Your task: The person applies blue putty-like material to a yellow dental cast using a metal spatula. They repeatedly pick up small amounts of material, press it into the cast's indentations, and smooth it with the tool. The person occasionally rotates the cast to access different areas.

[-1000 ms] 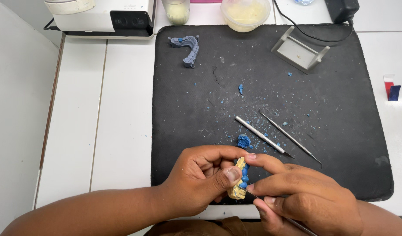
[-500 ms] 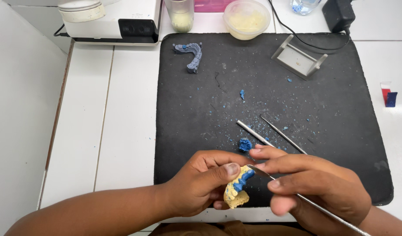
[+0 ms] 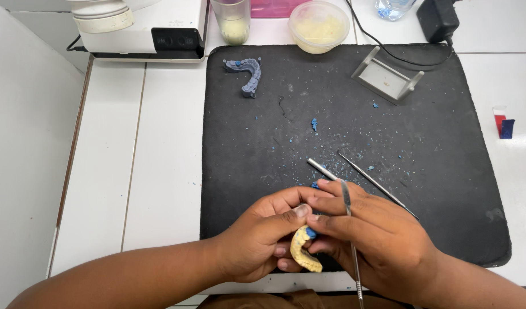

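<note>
1. Holding at the near edge of the black mat [image 3: 446, 189]: yellowish dental cast [image 3: 304, 256], horseshoe-shaped, pinched between left hand [image 3: 257, 243] and right hand [image 3: 371, 246], both meeting over it just above the front rim of the desk [image 3: 160, 171].
2. Left hand: fingers curled around the cast from the left and beneath, thumb pressed onto its upper end; closed in a grip, not spread.
3. Right hand: fingertips pressed against the cast from the right, touching the left thumb; a slim metal instrument [image 3: 350, 240] threaded between the fingers, shaft running near-vertical in view, handle end trailing toward the body.
4. Small blue wax piece [image 3: 311, 233] seated on the top end of the cast, right at the spot where thumb and fingertips meet.
5. Key relation: cast's arch running from the contact point down and toward the body, curved, lying between both hands; left hand carrying most of it, right hand nearer to the blue piece.
6. Lying loose on the mat just beyond the hands: two more thin metal tools [image 3: 374, 184], diagonal, close together; scattered blue crumbs [image 3: 314, 123].
7. Far side of mat: grey-blue dental arch model [image 3: 248, 71], small grey stand [image 3: 387, 75].
8. Beyond the mat: pale bowl [image 3: 319, 26], clear cup [image 3: 231, 20], white appliance [image 3: 143, 28].
</note>
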